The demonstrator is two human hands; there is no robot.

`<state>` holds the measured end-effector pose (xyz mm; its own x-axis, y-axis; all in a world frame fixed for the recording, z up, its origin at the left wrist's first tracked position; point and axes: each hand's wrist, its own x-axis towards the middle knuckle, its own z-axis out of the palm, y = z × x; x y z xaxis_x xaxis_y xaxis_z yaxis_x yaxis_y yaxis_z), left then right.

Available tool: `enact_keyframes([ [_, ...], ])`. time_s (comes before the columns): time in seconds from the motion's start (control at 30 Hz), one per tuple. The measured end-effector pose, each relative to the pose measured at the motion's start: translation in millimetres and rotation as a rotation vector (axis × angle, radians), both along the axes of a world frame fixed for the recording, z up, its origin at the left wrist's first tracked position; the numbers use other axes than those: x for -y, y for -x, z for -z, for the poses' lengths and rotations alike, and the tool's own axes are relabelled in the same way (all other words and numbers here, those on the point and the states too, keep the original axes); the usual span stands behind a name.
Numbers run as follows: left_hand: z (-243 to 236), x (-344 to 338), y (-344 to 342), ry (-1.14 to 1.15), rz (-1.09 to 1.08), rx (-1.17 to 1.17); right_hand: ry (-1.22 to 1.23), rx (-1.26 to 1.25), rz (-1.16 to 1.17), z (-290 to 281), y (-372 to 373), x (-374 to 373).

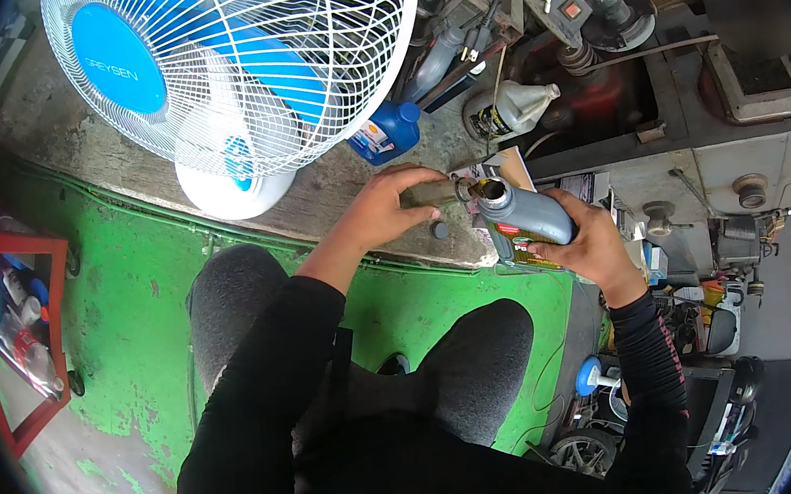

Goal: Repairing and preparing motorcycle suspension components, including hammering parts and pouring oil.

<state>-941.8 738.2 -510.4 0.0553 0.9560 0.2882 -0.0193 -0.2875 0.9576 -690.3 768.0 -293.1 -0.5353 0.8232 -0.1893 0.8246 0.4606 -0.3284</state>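
My left hand (pixel 380 212) is closed around a small brownish see-through bottle (pixel 430 194), held nearly level with its neck pointing right. The bottle's neck meets the open mouth of a grey oil bottle (pixel 535 214); whether liquid passes between them I cannot tell. My right hand (pixel 591 240) grips the grey oil bottle from its right side, and that bottle tilts toward the left. Just below the small bottle, a dark round cap (pixel 438 230) lies on the concrete ledge (pixel 335 217).
A white and blue fan (pixel 244 181) stands on the ledge at the left. Behind my hands are a blue oil bottle (pixel 387 133) and a whitish jug (pixel 511 107). Grey machinery (pixel 686 168) fills the right side. A red-framed cart (pixel 55 312) stands on the green floor (pixel 128 362).
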Motion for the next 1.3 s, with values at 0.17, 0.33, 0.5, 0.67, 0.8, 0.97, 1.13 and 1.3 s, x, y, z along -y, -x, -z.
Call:
enact_keyframes([
  [0.17, 1.7, -0.5, 0.3, -0.016, -0.009, -0.005, -0.021, 0.011, -0.021, -0.1, -0.4, -1.3],
  [0.33, 4.5, -1.0, 0.0, 0.024, 0.011, -0.010, -0.022, 0.039, -0.011, 1.4, -0.9, -2.6],
  [0.5, 5.6, -2.1, 0.0, -0.004, 0.004, -0.008, -0.004, 0.027, -0.011, 2.7, -1.1, -3.5],
  [0.67, 5.6, -2.0, 0.3, 0.010, 0.007, 0.001, -0.007, 0.005, -0.025, 3.2, -0.4, -3.5],
  [0.8, 4.8, -2.0, 0.9, 0.016, 0.011, 0.004, 0.009, 0.003, -0.008, 2.4, 0.6, -2.8],
  [0.97, 4.6, -0.9, 1.5, 0.014, 0.009, 0.005, -0.015, 0.021, -0.023, 0.6, 1.5, -1.9],
  [1.13, 5.8, -0.9, 1.5, 0.016, 0.000, 0.007, 0.003, 0.009, -0.002, 0.7, 2.1, -1.8],
  [1.3, 6.7, -1.4, 2.0, 0.007, -0.004, 0.018, -0.031, 0.022, -0.031, 0.8, 2.2, -2.1],
])
